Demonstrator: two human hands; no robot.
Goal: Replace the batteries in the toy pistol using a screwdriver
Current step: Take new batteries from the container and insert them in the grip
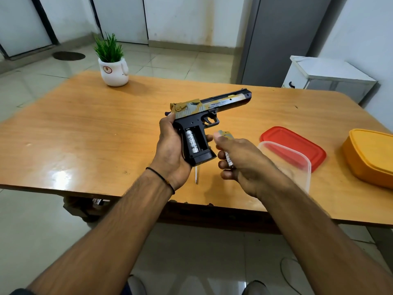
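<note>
Over the wooden table (pixel 85 135), near its front edge, my left hand (pixel 170 147) gripped the toy pistol (pixel 204 113) by its handle, clear of the surface, its long axis running left to right, muzzle toward the far right corner. One battery (pixel 192 141) sat in the open compartment. My right hand (pixel 246 165) curled round a loose battery (pixel 228 159) and pinched what looked like the cover (pixel 225 134); so crowded a hold could drop either, or seat the cell reversed. Below lay the screwdriver (pixel 196 175).
</note>
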